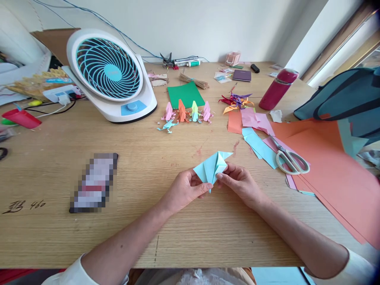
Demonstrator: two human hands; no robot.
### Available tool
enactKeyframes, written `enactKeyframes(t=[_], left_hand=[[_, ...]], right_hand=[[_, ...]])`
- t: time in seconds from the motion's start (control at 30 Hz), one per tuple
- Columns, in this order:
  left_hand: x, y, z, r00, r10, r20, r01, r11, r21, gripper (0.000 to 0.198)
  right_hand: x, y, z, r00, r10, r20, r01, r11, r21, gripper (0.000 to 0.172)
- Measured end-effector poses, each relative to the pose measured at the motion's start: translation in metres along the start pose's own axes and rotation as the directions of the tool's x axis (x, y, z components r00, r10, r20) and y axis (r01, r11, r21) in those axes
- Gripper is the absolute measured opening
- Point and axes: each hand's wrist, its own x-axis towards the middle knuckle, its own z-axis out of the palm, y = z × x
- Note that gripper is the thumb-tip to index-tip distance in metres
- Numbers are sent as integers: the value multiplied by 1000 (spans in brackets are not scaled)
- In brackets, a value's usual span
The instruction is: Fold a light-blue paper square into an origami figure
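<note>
A light blue, partly folded sheet of paper (212, 165) is held just above the wooden table (166, 229) near its front middle. My left hand (186, 189) pinches the paper's lower left edge, fingers closed on it. My right hand (240, 182) pinches the lower right side, fingertips pressed on a fold. Both forearms reach in from the bottom edge.
Several small folded paper figures (187, 113) stand beyond the hands, in front of a green sheet (185, 95). Scissors (289, 158) lie on pink, blue and orange sheets (329, 166) at right. A white fan (109, 75), a red bottle (277, 89), a blurred flat object (94, 183) and a teal bag (347, 97) are around.
</note>
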Motion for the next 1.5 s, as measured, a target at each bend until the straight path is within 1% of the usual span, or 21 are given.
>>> enactKeyframes(t=[0.13, 0.23, 0.3, 0.37, 0.4, 0.5, 0.53, 0.73, 0.87, 0.9, 1.0, 1.07, 1.1, 1.13, 1.17, 1.2, 1.23, 1.3, 1.37, 1.43, 1.5], left_hand=[[-2, 2, -1, 999, -25, -20, 25, 999, -21, 37], [-3, 3, 0, 999, -29, 21, 30, 999, -45, 39], [-4, 1, 2, 1000, 3, 8, -3, 1000, 5, 44], [-4, -2, 4, 999, 33, -38, -30, 996, 85, 47], [-4, -3, 5, 997, 40, -59, -33, 993, 114, 44], [-3, -4, 5, 996, 30, -86, -18, 990, 141, 23], [-3, -4, 4, 996, 25, -91, -12, 990, 139, 20], [-2, 2, -1, 999, -1, -46, 4, 998, 68, 28], [-2, 1, 1, 996, 40, -80, -33, 996, 83, 39], [-2, 1, 2, 995, 55, -87, -46, 994, 100, 37], [-2, 0, 0, 990, 99, -97, -85, 986, 140, 21], [-1, 1, -3, 985, 132, -110, -113, 981, 161, 16], [0, 1, -5, 984, 139, -109, -118, 978, 174, 15], [0, 0, -7, 985, 137, -102, -116, 975, 190, 15], [1, 0, -8, 988, 127, -91, -106, 973, 207, 16], [1, 0, -10, 991, 109, -74, -90, 971, 223, 18], [1, 0, -11, 995, 88, -51, -73, 969, 237, 22], [1, 0, -13, 999, 43, -1, -41, 967, 253, 35], [0, 2, -14, 999, 1, 46, -13, 967, 255, 45], [-1, 4, -15, 997, -33, 74, 13, 966, 258, 48], [-2, 5, -17, 996, -53, 75, 29, 958, 285, 44]], right_hand=[[-1, -1, 1, 1000, -4, -11, 3, 999, -38, 37], [-2, -1, 3, 1000, -13, -27, 11, 998, -61, 38], [-2, 0, 4, 999, -18, -41, 15, 997, -76, 39], [-2, 0, 5, 998, -27, -51, 22, 996, -89, 39], [-2, 1, 6, 998, -32, -57, 26, 995, -98, 39], [-3, 2, 5, 995, -43, -86, 31, 990, -136, 38], [-3, 2, 5, 995, -45, -94, 30, 989, -146, 39], [-3, 2, 3, 993, -61, -104, 42, 984, -174, 40], [-4, 6, 4, 986, -87, -139, 60, 981, -186, 39], [-4, 8, 3, 988, -85, -133, 59, 980, -189, 38], [-5, 9, -1, 987, -105, -122, 79, 977, -201, 33], [-7, 6, -6, 964, -181, -195, 134, 963, -233, 35], [-8, 2, -10, 936, -240, -258, 166, 946, -277, 38], [-10, -1, -14, 893, -310, -328, 184, 914, -363, 39], [-12, -5, -17, 849, -396, -350, 205, 857, -473, 40], [-14, -9, -21, 828, -469, -308, 228, 782, -580, 37], [-15, -13, -23, 837, -507, -204, 260, 698, -667, 30], [-17, -16, -25, 883, -468, 38, 340, 581, -739, 19], [-17, -15, -25, 902, -384, 199, 386, 506, -772, 12], [-17, -12, -23, 908, -315, 277, 399, 448, -800, 6], [-17, -9, -20, 911, -259, 322, 406, 418, -813, 6]])
